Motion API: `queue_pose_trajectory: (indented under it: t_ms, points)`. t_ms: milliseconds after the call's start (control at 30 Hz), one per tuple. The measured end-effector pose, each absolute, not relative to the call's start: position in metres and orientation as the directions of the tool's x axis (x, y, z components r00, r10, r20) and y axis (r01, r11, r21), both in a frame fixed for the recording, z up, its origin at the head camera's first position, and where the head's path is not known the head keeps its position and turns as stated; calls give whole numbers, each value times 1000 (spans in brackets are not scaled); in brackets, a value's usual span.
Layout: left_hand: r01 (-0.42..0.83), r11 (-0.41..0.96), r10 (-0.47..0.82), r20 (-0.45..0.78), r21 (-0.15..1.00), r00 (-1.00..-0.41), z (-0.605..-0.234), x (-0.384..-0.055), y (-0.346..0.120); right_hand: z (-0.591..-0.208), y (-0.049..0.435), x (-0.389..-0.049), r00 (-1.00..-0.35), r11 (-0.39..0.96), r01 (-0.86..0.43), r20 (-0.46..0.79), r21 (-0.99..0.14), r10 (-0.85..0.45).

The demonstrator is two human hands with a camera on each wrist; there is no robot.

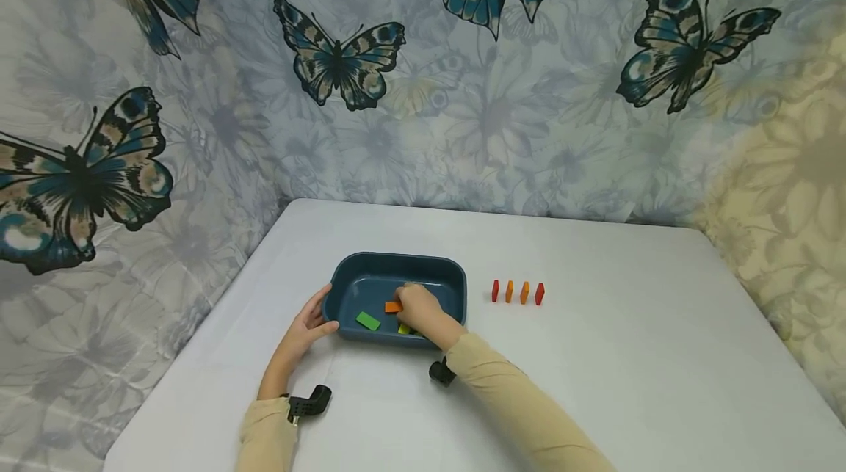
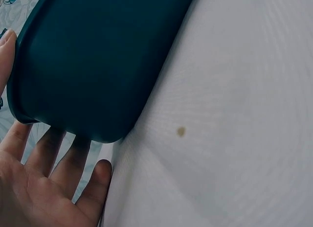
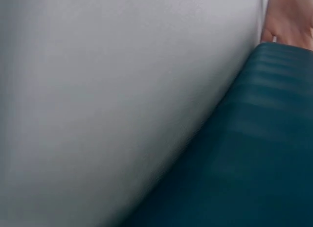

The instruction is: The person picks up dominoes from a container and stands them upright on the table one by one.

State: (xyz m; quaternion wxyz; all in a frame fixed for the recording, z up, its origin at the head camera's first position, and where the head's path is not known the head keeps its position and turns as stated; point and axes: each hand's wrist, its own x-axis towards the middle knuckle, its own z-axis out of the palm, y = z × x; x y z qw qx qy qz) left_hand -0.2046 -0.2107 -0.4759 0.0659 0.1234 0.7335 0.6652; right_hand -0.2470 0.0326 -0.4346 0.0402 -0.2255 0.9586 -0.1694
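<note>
A dark blue rectangular tub (image 1: 370, 258) stands on the white table. My left hand (image 1: 308, 321) rests against its left end, thumb near the front corner. In the left wrist view the fingers of that hand (image 2: 44, 183) reach straight out against the tub's outer wall (image 2: 98, 65). My right hand (image 1: 421, 308) is down inside the tub, its fingers pinching an orange block (image 1: 393, 307). A green block (image 1: 367, 321) lies flat on the tub floor, and a yellow-green block (image 1: 404, 328) shows partly below the right hand. The right wrist view shows mostly the tub's outside wall (image 3: 254, 153).
To the right of the tub, several small red and orange blocks stand upright in a row, including a red block (image 1: 540, 293) and an orange block (image 1: 509, 291). Butterfly-patterned cloth (image 1: 423, 127) hangs behind and to the left of the white table (image 1: 628, 354).
</note>
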Motion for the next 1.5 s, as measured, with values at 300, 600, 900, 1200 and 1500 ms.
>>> queue_pose_trajectory:
  t_ms: [300, 600, 900, 1200, 1500]
  points:
    - [112, 46, 225, 99, 993, -969, -477, -206, -204, -428, 36, -256, -898, 875, -429, 0, -226, -440]
    - [55, 73, 245, 36, 996, -969, -489, -190, -205, -438, 59, -231, -885, 642, -418, 129, -642, -447]
    - [86, 74, 267, 63, 994, -962, -478, -197, -204, -409, 114, -224, -815, 347, -553, 405, -758, -413]
    - [81, 65, 270, 60, 995, -961, -476, -201, -205, -376, 195, -211, -849, 415, -522, 504, -745, -162]
    - [83, 72, 277, 60, 994, -959, -476, -199, -207, -416, 275, -228, -863, 539, -461, 497, -705, -88]
